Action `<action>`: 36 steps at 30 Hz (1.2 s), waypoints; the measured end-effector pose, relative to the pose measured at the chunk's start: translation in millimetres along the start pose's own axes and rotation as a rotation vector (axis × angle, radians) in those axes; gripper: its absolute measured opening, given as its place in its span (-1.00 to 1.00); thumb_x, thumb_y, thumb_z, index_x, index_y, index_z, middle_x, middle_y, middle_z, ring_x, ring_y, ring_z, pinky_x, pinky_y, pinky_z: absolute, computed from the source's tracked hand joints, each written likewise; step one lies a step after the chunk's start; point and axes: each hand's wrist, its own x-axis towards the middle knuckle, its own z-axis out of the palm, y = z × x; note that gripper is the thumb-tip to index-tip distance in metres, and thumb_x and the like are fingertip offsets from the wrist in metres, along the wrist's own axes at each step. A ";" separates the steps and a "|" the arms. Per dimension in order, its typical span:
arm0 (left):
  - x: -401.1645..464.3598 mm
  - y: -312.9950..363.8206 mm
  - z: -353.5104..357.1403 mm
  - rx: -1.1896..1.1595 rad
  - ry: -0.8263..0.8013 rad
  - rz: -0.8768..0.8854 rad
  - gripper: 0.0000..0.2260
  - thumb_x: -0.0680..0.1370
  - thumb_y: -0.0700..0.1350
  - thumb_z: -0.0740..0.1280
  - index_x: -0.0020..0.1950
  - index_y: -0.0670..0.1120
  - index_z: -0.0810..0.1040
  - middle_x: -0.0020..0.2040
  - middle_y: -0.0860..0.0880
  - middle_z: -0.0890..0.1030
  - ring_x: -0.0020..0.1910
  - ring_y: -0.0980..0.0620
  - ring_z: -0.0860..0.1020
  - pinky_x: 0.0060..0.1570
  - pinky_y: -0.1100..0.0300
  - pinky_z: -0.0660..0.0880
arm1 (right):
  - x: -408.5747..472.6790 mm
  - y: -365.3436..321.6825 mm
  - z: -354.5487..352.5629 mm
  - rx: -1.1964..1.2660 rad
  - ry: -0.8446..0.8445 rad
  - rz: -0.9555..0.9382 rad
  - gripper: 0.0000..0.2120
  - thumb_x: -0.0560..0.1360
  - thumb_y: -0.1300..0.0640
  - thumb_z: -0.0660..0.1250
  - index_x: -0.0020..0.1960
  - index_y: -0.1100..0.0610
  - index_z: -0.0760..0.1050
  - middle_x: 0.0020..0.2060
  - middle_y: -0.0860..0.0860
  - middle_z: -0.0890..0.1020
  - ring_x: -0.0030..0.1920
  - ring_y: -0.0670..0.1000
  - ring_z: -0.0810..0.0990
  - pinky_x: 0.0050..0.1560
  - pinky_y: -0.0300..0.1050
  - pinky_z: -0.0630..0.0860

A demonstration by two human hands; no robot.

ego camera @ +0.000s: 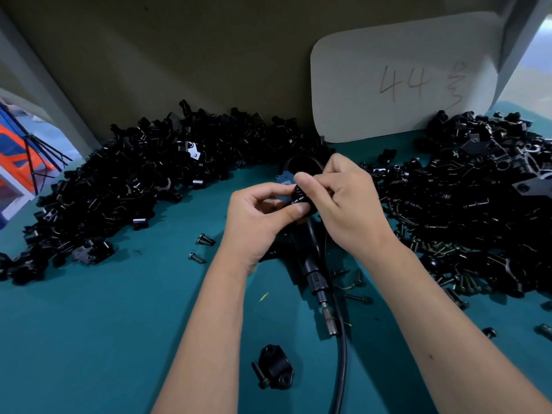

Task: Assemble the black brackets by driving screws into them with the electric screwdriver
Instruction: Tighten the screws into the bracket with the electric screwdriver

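Bracket pinched between left hand and right hand, above the table.
One electric screwdriver is laid flat, bit pointed toward the viewer; one bracket with screw is set near.

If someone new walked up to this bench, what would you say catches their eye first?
Probably the two hands at centre, the left hand and right hand pinching a small black bracket between them above the teal table. Next, the big heaps of black parts: one pile curving along the left, another on the right. The electric screwdriver lies unused under the hands, and a white card marked "44" leans against the back wall.
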 end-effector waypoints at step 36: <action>6.7 5.1 -33.0 -0.516 -0.037 -0.560 -0.78 0.62 0.00 0.13 -0.22 0.01 0.30 -0.44 0.05 0.23 -0.58 0.18 0.11 -0.68 0.34 0.03 | -6.8 -10.7 10.7 0.053 -0.200 0.486 -0.81 0.43 -0.05 0.56 -0.16 0.01 0.61 -0.45 -0.08 0.63 -0.41 -0.08 0.61 -0.37 -0.12 0.53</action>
